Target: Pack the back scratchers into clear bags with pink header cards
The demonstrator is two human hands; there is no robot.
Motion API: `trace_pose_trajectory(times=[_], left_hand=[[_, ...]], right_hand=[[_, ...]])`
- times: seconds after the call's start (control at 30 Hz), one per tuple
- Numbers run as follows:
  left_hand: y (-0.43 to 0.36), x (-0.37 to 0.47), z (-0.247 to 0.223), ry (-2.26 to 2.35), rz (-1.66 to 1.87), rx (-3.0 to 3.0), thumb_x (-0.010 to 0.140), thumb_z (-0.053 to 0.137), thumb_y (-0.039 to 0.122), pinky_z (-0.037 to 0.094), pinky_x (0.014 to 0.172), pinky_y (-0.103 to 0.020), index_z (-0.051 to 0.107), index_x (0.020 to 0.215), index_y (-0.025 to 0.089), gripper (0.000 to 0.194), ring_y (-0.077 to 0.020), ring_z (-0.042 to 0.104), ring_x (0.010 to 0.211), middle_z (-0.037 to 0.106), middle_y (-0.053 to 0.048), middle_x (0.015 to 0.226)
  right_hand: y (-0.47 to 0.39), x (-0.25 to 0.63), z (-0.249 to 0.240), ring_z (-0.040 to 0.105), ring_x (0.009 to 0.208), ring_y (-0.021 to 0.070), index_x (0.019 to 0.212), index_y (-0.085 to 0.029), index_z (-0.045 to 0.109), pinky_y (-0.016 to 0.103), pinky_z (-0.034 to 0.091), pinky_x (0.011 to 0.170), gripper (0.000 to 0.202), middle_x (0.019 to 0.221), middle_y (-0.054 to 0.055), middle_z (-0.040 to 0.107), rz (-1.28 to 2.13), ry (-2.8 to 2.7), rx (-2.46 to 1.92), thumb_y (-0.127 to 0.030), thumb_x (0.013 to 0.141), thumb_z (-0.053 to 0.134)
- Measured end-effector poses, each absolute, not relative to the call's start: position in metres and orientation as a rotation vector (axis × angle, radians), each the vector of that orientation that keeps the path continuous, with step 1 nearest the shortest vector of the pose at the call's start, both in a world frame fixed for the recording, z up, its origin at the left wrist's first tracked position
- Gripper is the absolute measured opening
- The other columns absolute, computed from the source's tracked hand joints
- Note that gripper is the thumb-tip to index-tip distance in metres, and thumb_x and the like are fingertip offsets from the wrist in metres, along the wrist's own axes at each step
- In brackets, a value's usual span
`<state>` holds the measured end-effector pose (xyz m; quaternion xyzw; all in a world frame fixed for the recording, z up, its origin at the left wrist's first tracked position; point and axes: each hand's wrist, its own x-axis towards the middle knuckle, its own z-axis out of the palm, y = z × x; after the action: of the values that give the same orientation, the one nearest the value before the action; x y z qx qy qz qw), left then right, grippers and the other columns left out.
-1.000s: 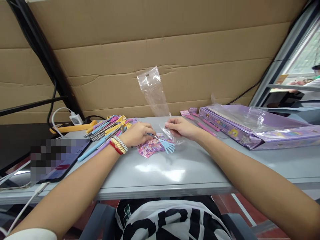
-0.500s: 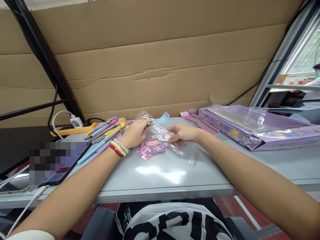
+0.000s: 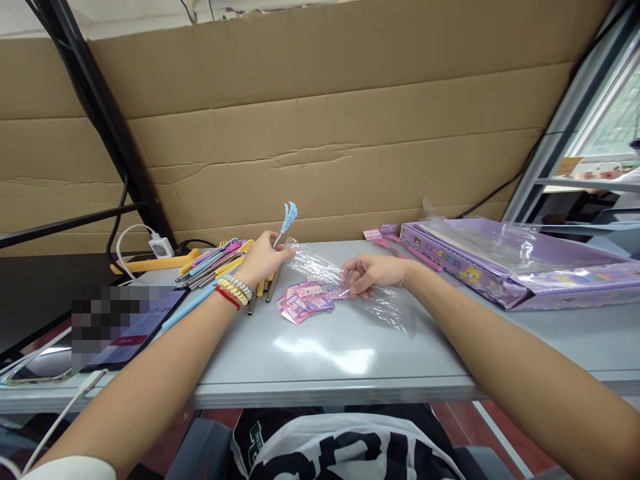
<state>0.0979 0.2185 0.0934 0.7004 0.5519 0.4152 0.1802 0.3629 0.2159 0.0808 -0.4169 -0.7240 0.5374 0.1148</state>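
Observation:
Upright in my left hand is a light-blue claw-tipped stick, gripped by its thin metal shaft. My right hand pinches a clear plastic bag, which lies slanting under and past the fingers. Between the hands, a loose pile of pink and purple cards rests on the grey table. Several coloured sticks with metal shafts lie behind and beside my left wrist.
At the right lies an open purple box holding clear film, with pink sticks beside it. On the left are a tablet, a white charger and a yellow object. A cardboard panel stands behind.
The blue claw has risen upright in my left hand, which has moved left, off the bag. My right hand still holds the bag. The view has shifted slightly.

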Motion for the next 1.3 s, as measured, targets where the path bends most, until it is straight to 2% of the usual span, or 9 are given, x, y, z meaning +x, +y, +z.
trace_pose_trajectory(times=[0.17, 0.3, 0.5, 0.57, 0.67, 0.77, 0.97, 1.13, 1.3], left_hand=[[0.222, 0.093, 0.095, 1.551, 1.167, 1.953, 0.069, 0.066, 0.033, 0.048, 0.072, -0.031, 0.054, 0.105, 0.015, 0.042, -0.0212, 0.064, 0.085, 0.068, -0.009, 0.100], [0.223, 0.086, 0.099, 1.867, 1.272, 2.124, 0.071, 0.063, 0.028, 0.046, 0.080, -0.035, 0.058, 0.102, 0.017, 0.033, -0.0245, 0.063, 0.089, 0.069, -0.008, 0.096], [0.216, 0.085, 0.107, 2.021, 1.450, 2.202, 0.080, 0.053, 0.035, 0.044, 0.083, -0.034, 0.054, 0.115, 0.015, 0.041, -0.0259, 0.062, 0.097, 0.067, -0.013, 0.109], [0.211, 0.089, 0.110, 1.978, 1.342, 2.254, 0.082, 0.049, 0.044, 0.043, 0.076, -0.032, 0.058, 0.107, 0.015, 0.039, -0.0245, 0.063, 0.087, 0.069, -0.011, 0.098], [0.201, 0.098, 0.110, 1.800, 0.986, 2.440, 0.085, 0.040, 0.059, 0.038, 0.063, -0.031, 0.062, 0.080, 0.018, 0.047, -0.0211, 0.059, 0.069, 0.067, -0.006, 0.074], [0.193, 0.108, 0.105, 1.596, 0.780, 2.624, 0.085, 0.035, 0.064, 0.033, 0.057, -0.029, 0.060, 0.070, 0.019, 0.054, -0.0179, 0.054, 0.061, 0.063, -0.004, 0.065], [0.189, 0.116, 0.098, 1.479, 0.630, 2.756, 0.089, 0.032, 0.056, 0.029, 0.055, -0.029, 0.058, 0.065, 0.019, 0.051, -0.0156, 0.049, 0.055, 0.058, -0.003, 0.057], [0.190, 0.115, 0.097, 1.490, 0.653, 2.785, 0.090, 0.031, 0.052, 0.029, 0.055, -0.029, 0.058, 0.066, 0.019, 0.048, -0.0168, 0.051, 0.057, 0.059, -0.003, 0.059], [0.189, 0.116, 0.097, 1.498, 0.679, 2.788, 0.091, 0.030, 0.051, 0.031, 0.056, -0.029, 0.059, 0.067, 0.020, 0.048, -0.0174, 0.052, 0.057, 0.060, -0.003, 0.059]], right_hand=[[0.216, 0.364, 0.082, 0.054, 0.047, 0.0080, 0.088, -0.014, 0.061, 0.020, 0.037, 0.045, 0.038, 0.061, -0.001, 0.065, 1.540, -2.137, -1.219, -0.025, 0.057, 0.078], [0.214, 0.368, 0.084, 0.056, 0.051, 0.0094, 0.089, -0.013, 0.063, 0.021, 0.040, 0.048, 0.039, 0.063, -0.002, 0.065, 1.567, -2.169, -1.210, -0.022, 0.054, 0.079], [0.213, 0.365, 0.086, 0.056, 0.047, 0.0111, 0.083, -0.016, 0.058, 0.022, 0.039, 0.040, 0.028, 0.064, 0.000, 0.066, 1.385, -1.747, -1.228, -0.019, 0.061, 0.076], [0.215, 0.361, 0.088, 0.054, 0.042, 0.0106, 0.085, -0.016, 0.056, 0.021, 0.034, 0.036, 0.020, 0.063, 0.002, 0.066, 1.255, -1.552, -1.266, -0.014, 0.069, 0.069], [0.217, 0.356, 0.091, 0.039, 0.029, 0.0068, 0.086, -0.013, 0.056, 0.021, 0.022, 0.030, 0.010, 0.054, 0.003, 0.063, 1.061, -1.370, -1.356, -0.008, 0.077, 0.057], [0.217, 0.353, 0.094, 0.032, 0.027, 0.0056, 0.088, -0.013, 0.054, 0.022, 0.018, 0.030, 0.014, 0.050, 0.002, 0.060, 1.005, -1.276, -1.349, -0.005, 0.076, 0.054], [0.213, 0.350, 0.091, 0.055, 0.045, 0.0126, 0.095, -0.016, 0.049, 0.023, 0.038, 0.040, 0.045, 0.062, 0.000, 0.062, 1.174, -1.235, -1.066, 0.000, 0.056, 0.064], [0.214, 0.349, 0.088, 0.051, 0.049, 0.0125, 0.065, -0.019, 0.043, 0.028, 0.044, 0.047, 0.025, 0.051, -0.003, 0.050, 1.167, -1.317, -1.010, -0.006, 0.053, 0.061], [0.211, 0.348, 0.094, 0.062, 0.080, 0.0176, 0.062, -0.020, 0.032, 0.034, 0.051, 0.076, 0.028, 0.082, 0.007, 0.064, 1.244, -1.257, -0.830, -0.005, 0.048, 0.051]])
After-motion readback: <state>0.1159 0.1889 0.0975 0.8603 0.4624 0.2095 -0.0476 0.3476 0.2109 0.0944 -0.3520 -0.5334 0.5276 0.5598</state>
